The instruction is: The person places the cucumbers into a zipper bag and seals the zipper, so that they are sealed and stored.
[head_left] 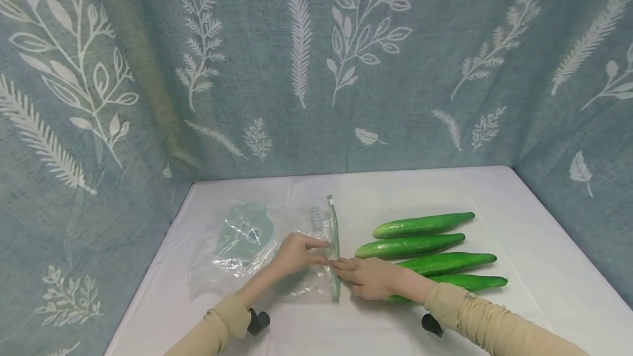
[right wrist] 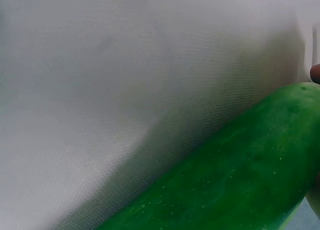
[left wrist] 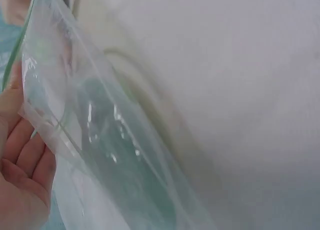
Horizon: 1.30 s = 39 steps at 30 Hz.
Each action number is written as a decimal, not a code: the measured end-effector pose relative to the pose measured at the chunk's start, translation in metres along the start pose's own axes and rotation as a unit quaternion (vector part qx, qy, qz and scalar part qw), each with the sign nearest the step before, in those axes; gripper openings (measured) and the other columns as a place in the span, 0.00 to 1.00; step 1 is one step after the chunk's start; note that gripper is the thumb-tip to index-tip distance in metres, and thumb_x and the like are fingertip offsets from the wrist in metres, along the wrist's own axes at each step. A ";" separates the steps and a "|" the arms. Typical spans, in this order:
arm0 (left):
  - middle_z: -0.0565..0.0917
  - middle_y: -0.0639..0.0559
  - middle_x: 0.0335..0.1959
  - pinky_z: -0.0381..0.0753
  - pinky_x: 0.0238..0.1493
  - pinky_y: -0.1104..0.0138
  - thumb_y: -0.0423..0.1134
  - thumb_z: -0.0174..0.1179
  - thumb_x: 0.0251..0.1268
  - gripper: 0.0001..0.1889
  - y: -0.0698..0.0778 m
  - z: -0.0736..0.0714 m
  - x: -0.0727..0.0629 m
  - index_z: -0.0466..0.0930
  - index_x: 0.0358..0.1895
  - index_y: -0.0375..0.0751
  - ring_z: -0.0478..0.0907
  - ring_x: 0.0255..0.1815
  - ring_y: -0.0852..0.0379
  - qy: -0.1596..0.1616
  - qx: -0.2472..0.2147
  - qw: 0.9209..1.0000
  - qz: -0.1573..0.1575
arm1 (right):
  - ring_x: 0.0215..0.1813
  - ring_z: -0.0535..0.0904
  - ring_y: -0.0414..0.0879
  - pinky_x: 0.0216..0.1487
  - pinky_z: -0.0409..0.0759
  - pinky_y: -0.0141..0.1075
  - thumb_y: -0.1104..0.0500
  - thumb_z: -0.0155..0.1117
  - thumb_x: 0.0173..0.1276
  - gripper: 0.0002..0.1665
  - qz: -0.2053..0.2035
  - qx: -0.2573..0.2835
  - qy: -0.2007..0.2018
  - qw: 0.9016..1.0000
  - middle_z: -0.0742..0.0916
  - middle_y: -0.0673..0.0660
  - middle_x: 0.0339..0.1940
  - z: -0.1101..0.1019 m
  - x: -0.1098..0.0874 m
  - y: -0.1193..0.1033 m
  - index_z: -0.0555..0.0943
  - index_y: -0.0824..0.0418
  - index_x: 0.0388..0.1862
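Observation:
A clear plastic zip bag point(head_left: 207, 273) with pale green patches lies flat at the left, its green zip strip point(head_left: 334, 224) running along the right end. My left hand point(head_left: 295, 251) reaches over the bag and pinches its mouth by the strip; the left wrist view shows the other fingers curled beside the clear film point(left wrist: 120, 140). From the other side, my right hand point(head_left: 373, 277) touches the strip with outstretched fingertips, thumb set apart. Under and beside that hand lies the nearest green cucumber point(head_left: 470, 282), which fills the lower right of the right wrist view point(right wrist: 235, 175).
Further cucumbers point(head_left: 420, 224) lie roughly parallel at the right, behind the right hand and forearm. Everything rests on a white-covered table point(head_left: 395, 334). Blue-grey curtains point(head_left: 316, 125) with white leaf prints stand along the back and both sides.

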<state>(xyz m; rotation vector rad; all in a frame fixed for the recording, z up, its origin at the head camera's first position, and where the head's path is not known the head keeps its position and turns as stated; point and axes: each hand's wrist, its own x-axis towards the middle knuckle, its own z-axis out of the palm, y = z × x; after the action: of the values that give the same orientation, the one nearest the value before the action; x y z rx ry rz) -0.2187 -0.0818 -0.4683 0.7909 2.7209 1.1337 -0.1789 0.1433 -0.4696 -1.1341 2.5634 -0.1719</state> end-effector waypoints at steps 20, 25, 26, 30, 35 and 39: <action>0.86 0.39 0.44 0.85 0.44 0.65 0.41 0.72 0.49 0.19 -0.001 -0.028 0.001 0.84 0.45 0.35 0.85 0.44 0.47 -0.004 -0.100 0.994 -0.051 | 0.72 0.65 0.44 0.72 0.66 0.40 0.53 0.47 0.71 0.30 0.002 0.000 -0.014 1.000 0.66 0.46 0.74 -0.009 0.005 0.001 0.63 0.50 0.72; 0.85 0.36 0.45 0.85 0.45 0.64 0.39 0.71 0.50 0.19 -0.002 -0.032 -0.001 0.83 0.45 0.32 0.85 0.45 0.45 -0.004 -0.137 0.989 -0.056 | 0.72 0.65 0.45 0.71 0.66 0.40 0.54 0.48 0.71 0.30 0.001 -0.001 -0.011 1.000 0.66 0.47 0.74 -0.008 0.005 0.001 0.62 0.50 0.72; 0.85 0.36 0.46 0.85 0.45 0.63 0.38 0.71 0.50 0.19 -0.002 -0.033 -0.001 0.83 0.46 0.31 0.85 0.45 0.44 -0.005 -0.145 0.988 -0.057 | 0.72 0.65 0.45 0.71 0.67 0.40 0.54 0.47 0.71 0.31 0.000 -0.001 -0.011 1.000 0.66 0.47 0.74 -0.008 0.005 0.001 0.62 0.50 0.73; 0.84 0.35 0.46 0.85 0.46 0.62 0.38 0.71 0.51 0.20 -0.003 -0.035 -0.002 0.83 0.46 0.30 0.84 0.46 0.43 -0.010 -0.158 0.986 -0.053 | 0.72 0.65 0.45 0.71 0.67 0.40 0.54 0.48 0.70 0.31 0.000 -0.002 -0.011 1.000 0.67 0.48 0.74 -0.008 0.004 0.001 0.62 0.50 0.73; 0.85 0.35 0.46 0.85 0.46 0.62 0.39 0.71 0.52 0.20 -0.005 -0.034 -0.002 0.83 0.46 0.31 0.84 0.46 0.43 -0.013 -0.157 0.986 -0.046 | 0.72 0.65 0.46 0.71 0.67 0.40 0.54 0.48 0.70 0.31 0.000 -0.005 -0.008 1.000 0.67 0.48 0.74 -0.009 0.004 0.000 0.63 0.51 0.72; 0.85 0.35 0.46 0.85 0.46 0.62 0.38 0.70 0.51 0.20 -0.005 -0.032 -0.002 0.82 0.46 0.30 0.84 0.45 0.43 -0.009 -0.152 0.987 -0.044 | 0.71 0.66 0.46 0.71 0.67 0.41 0.55 0.48 0.70 0.30 0.002 -0.003 -0.005 1.000 0.67 0.47 0.73 -0.008 0.005 0.000 0.64 0.51 0.72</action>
<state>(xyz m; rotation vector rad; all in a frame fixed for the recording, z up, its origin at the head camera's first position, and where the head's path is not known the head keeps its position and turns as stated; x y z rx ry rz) -0.2279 -0.1056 -0.4491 0.6256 2.4541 1.4623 -0.1847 0.1400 -0.4631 -1.1302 2.5596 -0.1567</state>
